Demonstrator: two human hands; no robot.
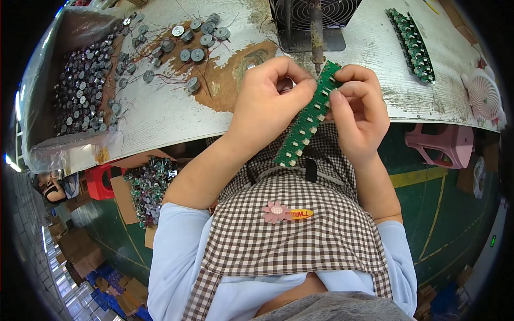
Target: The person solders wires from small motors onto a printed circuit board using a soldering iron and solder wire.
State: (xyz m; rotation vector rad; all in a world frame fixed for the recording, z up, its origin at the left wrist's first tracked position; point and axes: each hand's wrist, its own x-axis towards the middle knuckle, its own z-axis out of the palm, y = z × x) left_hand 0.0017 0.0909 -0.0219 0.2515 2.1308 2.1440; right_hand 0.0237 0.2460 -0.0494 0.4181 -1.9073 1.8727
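Held at a slant over my lap is a long green circuit board strip (pixel 305 124) with several small white connectors along it. The right hand (pixel 362 109) grips its upper part, thumb and fingers closed at the right edge. My left hand (pixel 270 96) is closed in a pinch against the board's left edge. Something small and dark shows inside the curl of its fingers, too hidden to name. Just above the board's top end, a soldering iron (pixel 317 51) hangs tip down from a stand; whether the tip touches the board I cannot tell.
Several small round motors (pixel 197 54) with thin red wires lie at the left; a plastic-lined box (pixel 64 140) holds many more. Behind the iron stands a black fan (pixel 332 13). More green boards (pixel 411 45) and a small white fan (pixel 484 93) are at right. A pink stool (pixel 447 144) stands below.
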